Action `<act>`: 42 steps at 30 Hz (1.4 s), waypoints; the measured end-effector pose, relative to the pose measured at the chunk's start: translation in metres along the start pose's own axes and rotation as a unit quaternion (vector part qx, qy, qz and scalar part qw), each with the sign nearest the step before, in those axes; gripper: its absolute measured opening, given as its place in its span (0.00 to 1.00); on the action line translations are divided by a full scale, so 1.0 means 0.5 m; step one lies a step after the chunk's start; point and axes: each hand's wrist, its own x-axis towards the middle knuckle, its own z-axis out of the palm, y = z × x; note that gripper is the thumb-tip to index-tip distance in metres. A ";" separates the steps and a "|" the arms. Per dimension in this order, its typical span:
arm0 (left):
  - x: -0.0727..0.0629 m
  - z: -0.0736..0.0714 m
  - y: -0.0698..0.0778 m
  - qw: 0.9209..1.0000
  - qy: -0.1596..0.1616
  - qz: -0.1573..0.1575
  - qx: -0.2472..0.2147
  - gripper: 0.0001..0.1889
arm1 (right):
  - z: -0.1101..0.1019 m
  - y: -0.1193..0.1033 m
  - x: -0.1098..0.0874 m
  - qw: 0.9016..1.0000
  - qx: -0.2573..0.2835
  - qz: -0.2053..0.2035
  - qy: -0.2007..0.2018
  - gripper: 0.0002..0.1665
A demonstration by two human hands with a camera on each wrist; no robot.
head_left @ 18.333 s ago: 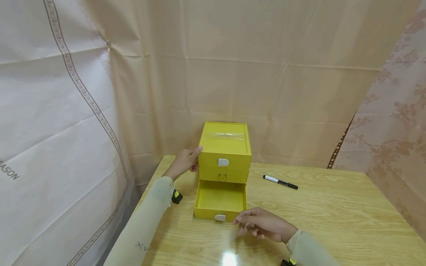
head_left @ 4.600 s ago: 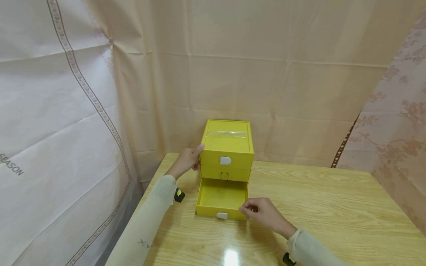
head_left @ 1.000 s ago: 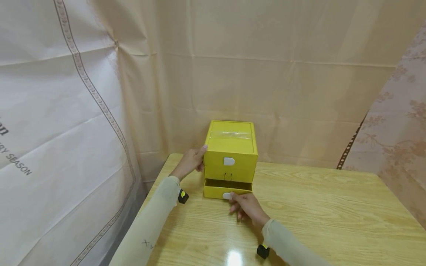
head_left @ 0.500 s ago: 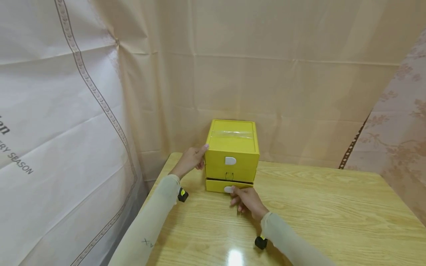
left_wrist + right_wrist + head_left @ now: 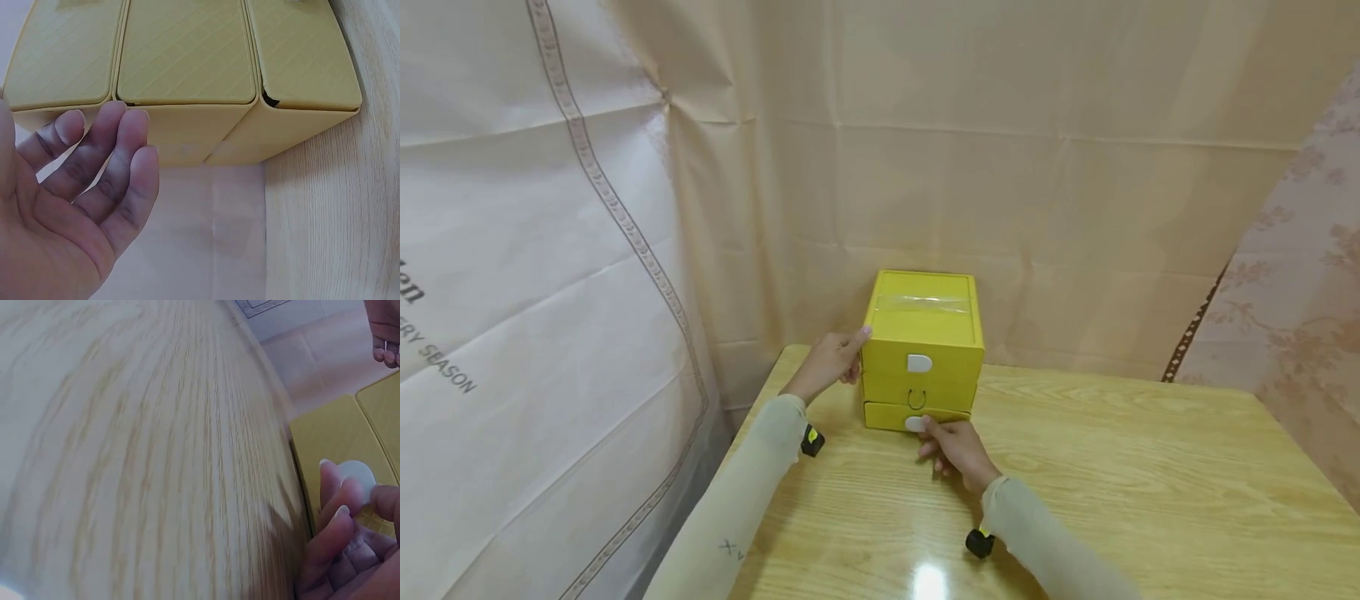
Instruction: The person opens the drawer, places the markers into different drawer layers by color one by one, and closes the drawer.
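A yellow drawer box (image 5: pixel 923 321) stands at the back of the table, its bottom drawer (image 5: pixel 887 416) pushed in nearly flush. My left hand (image 5: pixel 829 364) steadies the box's left side, the thumb at the upper front corner. In the left wrist view its gently bent fingers (image 5: pixel 134 134) lie against the box's side. My right hand (image 5: pixel 958 450) pinches the white pull tab (image 5: pixel 914 424) on the bottom drawer between thumb and forefinger. The right wrist view shows the tab (image 5: pixel 357 477) between those fingertips, the other fingers bent below. The drawer's inside is hidden.
Another white tab (image 5: pixel 919 363) sits on the top drawer, and a thin dark loop (image 5: pixel 917 401) hangs on the middle one. Clear tape (image 5: pixel 923 303) crosses the box's top. Behind the wooden table (image 5: pixel 1120 467) hang beige cloths (image 5: pixel 1037 208).
The bottom drawer, earlier pulled far out, has slid in under my right hand, which moved onto its tab. The marker seen earlier on the table's right is gone from there. My left hand stays put.
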 end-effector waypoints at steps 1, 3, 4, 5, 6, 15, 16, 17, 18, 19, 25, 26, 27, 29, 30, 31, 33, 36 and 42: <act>0.000 0.000 0.001 1.000 -0.002 0.001 0.000 0.47 | 0.001 0.001 0.000 1.000 0.005 0.000 0.002 0.32; 0.001 0.000 0.001 1.000 -0.006 0.000 0.000 0.47 | 0.003 0.001 0.000 1.000 0.018 0.003 0.002 0.32; 0.001 0.000 0.002 1.000 -0.006 -0.001 0.000 0.46 | 0.003 0.000 0.000 1.000 0.029 0.008 0.000 0.32; 0.001 -0.001 0.002 1.000 -0.006 -0.002 0.001 0.46 | 0.003 0.000 0.001 0.999 0.039 0.011 -0.002 0.31; 0.002 -0.001 0.002 1.000 -0.005 -0.004 0.002 0.45 | 0.003 0.000 0.001 0.999 0.048 0.015 -0.005 0.31; 0.007 0.000 0.007 0.999 -0.005 -0.010 0.034 0.42 | 0.006 -0.005 -0.004 0.997 0.069 0.026 0.004 0.30; 0.007 0.000 0.007 0.999 -0.005 -0.012 0.036 0.42 | 0.007 -0.005 -0.004 0.998 0.066 0.023 0.005 0.30; 0.007 0.000 0.008 0.999 -0.006 -0.013 0.038 0.42 | 0.007 -0.004 -0.003 0.998 0.066 0.022 0.007 0.29; 0.007 0.000 0.008 0.999 -0.006 -0.014 0.039 0.42 | 0.008 -0.003 -0.003 0.998 0.065 0.021 0.007 0.29; 0.006 0.000 0.008 0.999 -0.006 -0.016 0.040 0.43 | 0.008 -0.002 -0.003 0.998 0.064 0.020 0.007 0.29; 0.003 -0.003 0.009 0.998 -0.005 -0.026 0.052 0.47 | 0.004 0.002 0.002 0.997 0.071 0.020 -0.002 0.29; 0.003 -0.004 0.009 0.998 -0.005 -0.025 0.054 0.48 | 0.003 0.002 0.004 0.997 0.073 0.020 -0.003 0.29; 0.003 -0.004 0.010 0.998 -0.005 -0.025 0.055 0.48 | 0.002 0.002 0.005 0.997 0.073 0.020 -0.004 0.29; 0.004 -0.005 0.011 0.998 -0.004 -0.023 0.057 0.48 | 0.001 0.001 0.006 0.997 0.073 0.021 -0.002 0.29; 0.005 -0.005 0.011 0.998 -0.004 -0.022 0.058 0.48 | 0.001 0.000 0.006 0.997 0.071 0.020 0.000 0.29; 0.005 -0.005 0.012 0.998 -0.003 -0.022 0.059 0.48 | 0.002 -0.002 0.006 0.998 0.068 0.019 0.003 0.29; 0.005 -0.006 0.012 0.998 -0.002 -0.021 0.059 0.47 | 0.004 -0.004 0.006 0.998 0.056 0.013 0.009 0.29; 0.005 -0.008 0.010 0.998 -0.003 -0.020 0.058 0.46 | 0.008 -0.005 0.006 0.999 0.031 0.002 0.012 0.29; 0.002 -0.008 0.007 0.998 -0.006 -0.023 0.056 0.45 | 0.006 -0.003 0.007 1.000 -0.003 -0.009 0.008 0.31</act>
